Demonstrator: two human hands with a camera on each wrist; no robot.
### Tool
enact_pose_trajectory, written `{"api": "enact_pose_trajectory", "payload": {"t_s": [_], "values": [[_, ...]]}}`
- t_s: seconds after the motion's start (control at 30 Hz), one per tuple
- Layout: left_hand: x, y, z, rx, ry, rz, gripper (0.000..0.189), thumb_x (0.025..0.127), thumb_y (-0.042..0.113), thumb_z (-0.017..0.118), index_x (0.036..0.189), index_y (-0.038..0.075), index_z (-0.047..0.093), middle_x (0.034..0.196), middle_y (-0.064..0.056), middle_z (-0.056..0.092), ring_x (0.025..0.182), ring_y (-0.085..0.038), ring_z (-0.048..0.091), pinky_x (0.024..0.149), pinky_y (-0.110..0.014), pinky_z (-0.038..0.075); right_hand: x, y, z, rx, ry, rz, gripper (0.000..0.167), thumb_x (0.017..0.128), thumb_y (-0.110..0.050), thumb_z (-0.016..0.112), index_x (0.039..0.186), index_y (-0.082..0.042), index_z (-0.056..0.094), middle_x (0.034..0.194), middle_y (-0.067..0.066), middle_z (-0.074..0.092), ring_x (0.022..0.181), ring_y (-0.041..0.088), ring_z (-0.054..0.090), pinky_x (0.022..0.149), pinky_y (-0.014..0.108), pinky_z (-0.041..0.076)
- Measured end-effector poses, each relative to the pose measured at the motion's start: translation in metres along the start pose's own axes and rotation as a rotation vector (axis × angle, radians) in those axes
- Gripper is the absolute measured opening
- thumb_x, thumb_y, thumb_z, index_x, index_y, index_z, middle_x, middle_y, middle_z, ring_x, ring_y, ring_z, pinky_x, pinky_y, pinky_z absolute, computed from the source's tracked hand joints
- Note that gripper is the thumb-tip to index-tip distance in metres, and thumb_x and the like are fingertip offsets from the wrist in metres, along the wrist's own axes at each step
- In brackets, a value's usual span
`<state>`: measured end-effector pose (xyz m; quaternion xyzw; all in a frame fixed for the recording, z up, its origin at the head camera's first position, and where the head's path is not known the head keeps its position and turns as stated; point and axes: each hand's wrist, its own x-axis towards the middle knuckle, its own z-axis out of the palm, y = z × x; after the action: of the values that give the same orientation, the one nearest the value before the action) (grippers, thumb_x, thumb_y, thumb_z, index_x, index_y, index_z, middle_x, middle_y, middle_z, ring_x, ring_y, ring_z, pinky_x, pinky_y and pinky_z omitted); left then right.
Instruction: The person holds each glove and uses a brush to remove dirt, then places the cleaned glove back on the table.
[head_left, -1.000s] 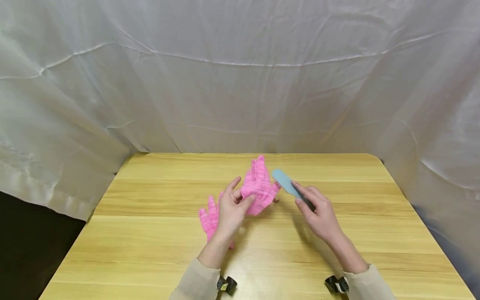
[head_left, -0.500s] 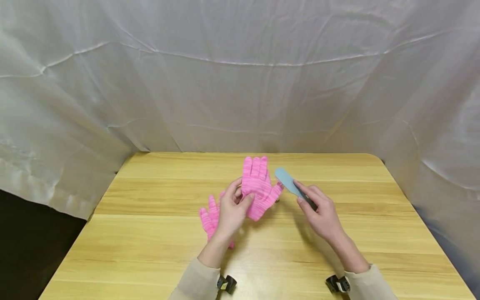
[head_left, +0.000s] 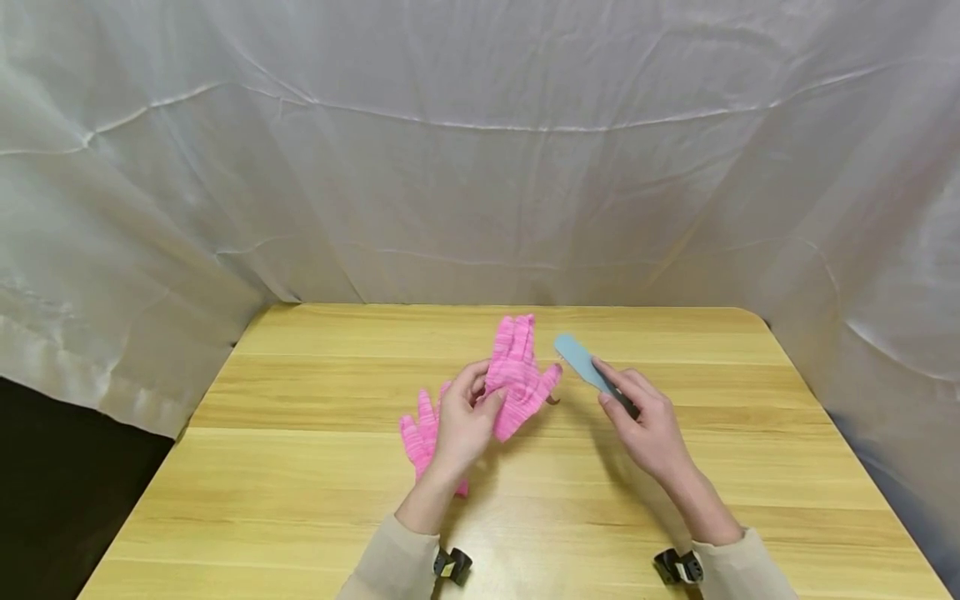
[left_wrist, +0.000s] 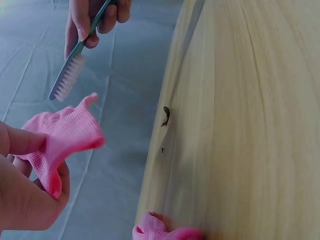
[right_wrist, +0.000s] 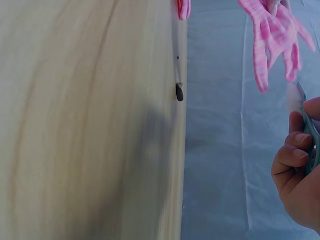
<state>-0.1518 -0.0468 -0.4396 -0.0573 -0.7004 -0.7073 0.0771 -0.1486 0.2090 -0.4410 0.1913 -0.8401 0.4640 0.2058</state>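
Observation:
My left hand [head_left: 467, 417] pinches a pink knitted glove [head_left: 517, 375] between thumb and fingers, holding it above the table with its fingers upward. In my right hand [head_left: 648, 425] is a blue-grey brush [head_left: 581, 357], gripped by its dark handle. The left wrist view shows the brush's pale bristles [left_wrist: 70, 77] facing the glove, a small gap apart from it. A second pink glove [head_left: 422, 437] lies on the table, partly hidden under my left forearm.
A small dark brown piece [left_wrist: 166, 116] lies on the wooden table [head_left: 300, 500], with a tiny dark speck near it. Grey-white curtains [head_left: 480, 192] hang behind the table and along its sides.
The held glove, folded over a second ago, has straightened up and then turned slightly in my left hand. The brush has shifted a little to the right, away from the glove's thumb.

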Motion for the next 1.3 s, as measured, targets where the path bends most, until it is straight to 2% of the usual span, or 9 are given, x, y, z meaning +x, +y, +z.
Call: {"api": "enact_pose_trajectory", "payload": {"t_s": [0.1,0.33,0.57,0.8,0.97,1.0,1.13,1.23,1.3], "values": [[0.0000,-0.0002,-0.0004,0.009,0.001,0.029,0.031,0.092,-0.012,0.063,0.120,-0.002,0.072,0.113,-0.016,0.076,0.095,-0.018,0.069,0.082,-0.020,0.058,0.0004,0.0005,-0.0015,0.002,0.007,0.008,0.049,0.094,0.005,0.068,0.141,-0.008,0.065,0.103,0.008,0.068,0.072,0.010,0.050,0.055,0.021,0.042],[-0.0013,0.0042,-0.0005,-0.046,-0.071,0.135,0.031,0.088,-0.021,0.053,0.093,-0.003,0.078,0.117,-0.012,0.075,0.115,-0.026,0.069,0.102,-0.033,0.056,0.0015,0.0033,-0.0036,0.019,0.036,-0.010,0.049,0.093,0.008,0.069,0.140,-0.005,0.066,0.103,0.009,0.069,0.072,0.009,0.049,0.055,0.019,0.042],[-0.0013,0.0028,-0.0002,0.009,-0.034,0.188,0.046,0.077,-0.026,0.044,0.092,0.001,0.078,0.119,-0.007,0.071,0.118,-0.023,0.064,0.106,-0.031,0.054,0.0017,0.0075,-0.0039,0.003,0.056,-0.010,0.049,0.091,0.011,0.069,0.138,-0.003,0.066,0.103,0.011,0.069,0.073,0.008,0.049,0.056,0.019,0.041],[-0.0012,0.0021,0.0006,0.059,0.020,0.171,0.036,0.085,-0.020,0.057,0.100,0.006,0.077,0.110,-0.003,0.076,0.101,-0.019,0.067,0.084,-0.027,0.061,0.0017,0.0058,-0.0047,0.017,0.057,-0.003,0.049,0.091,0.010,0.069,0.138,-0.004,0.066,0.106,0.010,0.070,0.077,0.005,0.050,0.058,0.018,0.042],[-0.0017,0.0039,0.0011,0.144,0.060,0.151,0.027,0.085,-0.012,0.070,0.089,0.012,0.081,0.101,0.008,0.079,0.097,-0.014,0.055,0.087,-0.021,0.057,0.0019,0.0031,-0.0065,0.038,0.057,0.002,0.049,0.092,0.009,0.069,0.139,-0.006,0.066,0.105,0.009,0.069,0.072,0.007,0.049,0.056,0.019,0.041],[-0.0019,0.0040,0.0013,0.146,0.053,0.139,0.026,0.085,-0.011,0.071,0.088,0.013,0.081,0.100,0.008,0.079,0.096,-0.011,0.056,0.088,-0.019,0.057,0.0020,0.0027,-0.0068,0.039,0.057,0.002,0.049,0.093,0.009,0.069,0.139,-0.006,0.066,0.105,0.009,0.069,0.071,0.007,0.049,0.055,0.019,0.040],[-0.0029,0.0035,0.0017,0.155,-0.008,0.105,0.025,0.086,-0.010,0.071,0.088,0.013,0.082,0.099,0.007,0.080,0.068,-0.007,0.053,0.057,-0.010,0.046,0.0020,0.0019,-0.0080,0.042,0.053,0.008,0.048,0.093,0.008,0.069,0.139,-0.006,0.066,0.106,0.009,0.069,0.069,0.009,0.048,0.053,0.021,0.040],[-0.0034,0.0033,0.0022,0.158,-0.032,0.075,0.027,0.086,-0.010,0.068,0.090,0.012,0.082,0.102,0.005,0.080,0.056,-0.007,0.044,0.049,-0.014,0.036,0.0018,0.0015,-0.0085,0.041,0.052,0.014,0.048,0.093,0.008,0.069,0.140,-0.006,0.066,0.107,0.008,0.069,0.068,0.010,0.048,0.052,0.021,0.040],[-0.0035,0.0039,0.0024,0.146,-0.022,0.052,0.028,0.086,-0.011,0.066,0.090,0.012,0.082,0.103,0.004,0.080,0.054,-0.005,0.044,0.049,-0.014,0.039,0.0020,0.0013,-0.0086,0.039,0.052,0.017,0.048,0.094,0.007,0.069,0.140,-0.006,0.066,0.107,0.008,0.069,0.068,0.011,0.047,0.052,0.022,0.040]]}}
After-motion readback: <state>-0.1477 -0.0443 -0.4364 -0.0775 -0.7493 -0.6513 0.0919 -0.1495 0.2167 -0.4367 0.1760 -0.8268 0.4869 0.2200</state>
